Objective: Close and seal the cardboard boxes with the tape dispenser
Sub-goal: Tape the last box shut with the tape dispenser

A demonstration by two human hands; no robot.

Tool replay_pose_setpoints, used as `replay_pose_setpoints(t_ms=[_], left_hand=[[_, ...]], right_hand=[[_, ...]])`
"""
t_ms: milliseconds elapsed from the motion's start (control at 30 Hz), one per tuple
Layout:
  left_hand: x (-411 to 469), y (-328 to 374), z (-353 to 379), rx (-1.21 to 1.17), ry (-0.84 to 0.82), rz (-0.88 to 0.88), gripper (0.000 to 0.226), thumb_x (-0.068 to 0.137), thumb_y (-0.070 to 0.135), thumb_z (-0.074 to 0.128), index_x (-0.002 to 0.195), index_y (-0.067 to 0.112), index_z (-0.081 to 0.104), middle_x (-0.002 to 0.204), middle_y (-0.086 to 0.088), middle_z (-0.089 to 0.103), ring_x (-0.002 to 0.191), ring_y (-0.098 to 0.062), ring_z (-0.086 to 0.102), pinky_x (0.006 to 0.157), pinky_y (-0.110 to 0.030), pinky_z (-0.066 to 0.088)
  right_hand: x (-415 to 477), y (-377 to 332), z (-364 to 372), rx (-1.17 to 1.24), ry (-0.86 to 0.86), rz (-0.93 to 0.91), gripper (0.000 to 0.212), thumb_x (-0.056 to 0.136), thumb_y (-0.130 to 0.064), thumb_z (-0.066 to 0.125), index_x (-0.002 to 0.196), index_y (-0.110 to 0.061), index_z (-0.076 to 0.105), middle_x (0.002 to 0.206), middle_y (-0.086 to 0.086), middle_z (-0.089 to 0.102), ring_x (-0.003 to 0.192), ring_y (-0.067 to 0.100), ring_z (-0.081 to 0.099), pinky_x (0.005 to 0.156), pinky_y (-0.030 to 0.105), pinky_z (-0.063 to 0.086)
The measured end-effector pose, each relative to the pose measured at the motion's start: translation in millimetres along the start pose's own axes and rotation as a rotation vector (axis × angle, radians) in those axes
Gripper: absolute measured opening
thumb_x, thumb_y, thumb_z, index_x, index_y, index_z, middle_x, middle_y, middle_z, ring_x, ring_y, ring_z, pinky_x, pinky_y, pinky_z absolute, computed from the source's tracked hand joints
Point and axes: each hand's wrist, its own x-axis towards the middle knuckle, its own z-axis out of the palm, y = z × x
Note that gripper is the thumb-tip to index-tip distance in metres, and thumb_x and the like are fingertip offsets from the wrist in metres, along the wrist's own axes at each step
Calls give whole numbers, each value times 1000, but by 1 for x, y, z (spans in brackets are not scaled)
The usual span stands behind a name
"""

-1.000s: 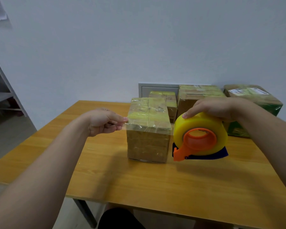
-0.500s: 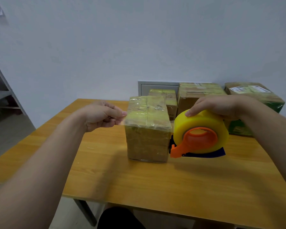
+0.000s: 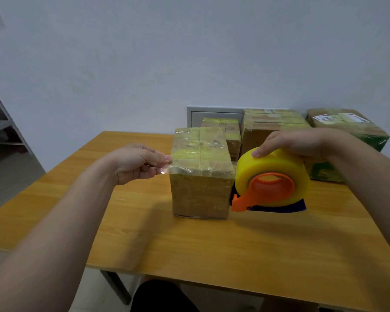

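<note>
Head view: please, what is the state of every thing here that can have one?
Front box: closed, taped over, standing on the table.
Tape end: pinched by the left hand at the box's upper left edge.
Tape dispenser: held from above by the right hand, beside the box's right side.
Small back box: closed, taped.
Middle back box: closed, taped.
Labelled box: closed, taped.

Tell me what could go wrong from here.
The tape end pinched by the left hand could fold onto itself or wrinkle on the box. Nothing holds the box down, so a pull from the tape dispenser in the right hand might slide or tip it.
</note>
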Motion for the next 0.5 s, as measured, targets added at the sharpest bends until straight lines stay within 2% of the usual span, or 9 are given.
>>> replay_pose_setpoints(t_ms=[67, 167, 300, 333, 433, 500], left_hand=[[1, 1, 0, 12, 3, 1, 42, 66, 19, 82, 101, -2, 72, 68, -7, 68, 53, -8, 62, 49, -16, 52], [2, 1, 1, 16, 3, 7, 53, 55, 24, 87, 99, -1, 73, 69, -7, 68, 54, -8, 62, 49, -16, 52], [3, 1, 1, 31, -7, 8, 44, 65, 21, 86, 100, -2, 73, 72, -8, 67, 55, -8, 62, 50, -16, 53], [3, 1, 0, 39, -7, 4, 51, 59, 25, 91, 99, -2, 74, 72, -9, 67, 56, -9, 63, 50, -16, 53], [5, -3, -3, 56, -36, -31, 77, 22, 39, 106, 86, 6, 78, 71, -7, 67, 58, -11, 64, 49, -17, 52], [2, -2, -2, 110, -32, -51, 84, 16, 47, 105, 85, 11, 76, 71, -6, 64, 60, -13, 65, 50, -19, 52]], right_hand=[[1, 1, -1, -4, 1, -3, 26, 77, -44, 67, 95, -25, 69, 83, 3, 77, 71, 20, 74, 56, 28, 56], [4, 7, -2, 20, 11, -9, 12, 91, -34, 64, 94, -22, 66, 77, 1, 76, 65, 17, 73, 51, 24, 56], [6, 10, -3, 34, -7, -10, 14, 89, -36, 65, 93, -22, 67, 75, 1, 76, 63, 16, 73, 51, 24, 55], [6, 11, -3, 33, -16, -8, 19, 85, -40, 66, 93, -22, 69, 76, 1, 77, 65, 17, 74, 54, 26, 56], [9, 12, -2, 18, -53, -15, 34, 73, -51, 69, 87, -21, 78, 88, 7, 78, 76, 24, 76, 70, 35, 56], [10, 12, -2, 31, -41, -16, 34, 75, -49, 70, 93, -22, 76, 92, 9, 78, 81, 27, 75, 72, 36, 56]])
